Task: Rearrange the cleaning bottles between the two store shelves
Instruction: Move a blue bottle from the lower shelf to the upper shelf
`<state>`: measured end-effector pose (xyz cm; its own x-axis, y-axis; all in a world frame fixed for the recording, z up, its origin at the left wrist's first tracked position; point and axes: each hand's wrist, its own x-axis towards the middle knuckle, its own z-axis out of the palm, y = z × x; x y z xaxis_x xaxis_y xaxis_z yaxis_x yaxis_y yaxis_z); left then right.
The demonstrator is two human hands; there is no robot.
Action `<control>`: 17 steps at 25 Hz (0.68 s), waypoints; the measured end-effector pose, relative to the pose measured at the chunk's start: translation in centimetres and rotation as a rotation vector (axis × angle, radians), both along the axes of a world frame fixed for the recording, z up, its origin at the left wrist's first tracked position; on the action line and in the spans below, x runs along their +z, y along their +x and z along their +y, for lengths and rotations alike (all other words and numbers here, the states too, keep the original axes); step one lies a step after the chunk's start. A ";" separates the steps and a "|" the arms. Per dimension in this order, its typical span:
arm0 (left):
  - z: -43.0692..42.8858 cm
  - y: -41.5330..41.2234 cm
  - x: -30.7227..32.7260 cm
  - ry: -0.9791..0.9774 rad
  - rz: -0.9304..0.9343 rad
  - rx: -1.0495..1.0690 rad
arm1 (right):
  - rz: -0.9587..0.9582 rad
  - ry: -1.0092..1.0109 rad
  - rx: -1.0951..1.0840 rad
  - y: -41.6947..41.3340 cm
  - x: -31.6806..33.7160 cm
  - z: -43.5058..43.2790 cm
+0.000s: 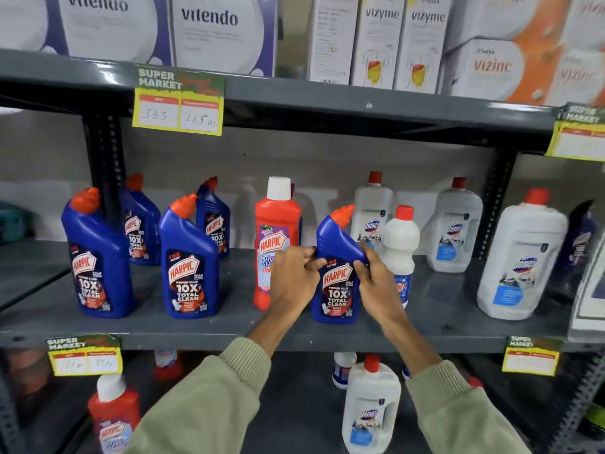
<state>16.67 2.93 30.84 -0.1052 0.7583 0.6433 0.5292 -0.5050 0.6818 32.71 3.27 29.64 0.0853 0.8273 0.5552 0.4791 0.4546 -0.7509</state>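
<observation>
Both hands, left hand [292,276] & right hand [376,279], are closed round the blue bottle [337,273] standing at the front of the middle shelf [229,326]. Risk: red bottle [276,237] & small white bottle [401,247] sit just beside it, so a careless lift w/ knuckles out could topple either.

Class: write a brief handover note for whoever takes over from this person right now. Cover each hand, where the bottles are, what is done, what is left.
Left hand and right hand: both grip one blue Harpic bottle, standing at the middle shelf's front.
Middle shelf: more blue Harpics, a red Harpic, white Domex bottles.
Lower shelf: a red Harpic, a Domex bottle.
Done: cannot tell.
Left: place the held bottle, continue sorting.
</observation>
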 end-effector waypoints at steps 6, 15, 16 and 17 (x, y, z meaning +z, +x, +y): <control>-1.0 -0.8 -0.4 -0.045 -0.024 -0.060 | 0.086 -0.022 0.041 -0.4 -0.7 0.0; -2.7 -8.5 0.9 0.284 -0.120 0.338 | 0.022 0.459 0.115 -7.9 0.8 -5.5; -2.1 -8.6 0.8 0.217 -0.114 0.324 | -0.032 0.285 0.146 -9.4 1.1 -5.3; -1.6 -8.4 0.5 0.146 -0.097 0.281 | -0.118 0.124 0.144 -10.5 1.1 -4.9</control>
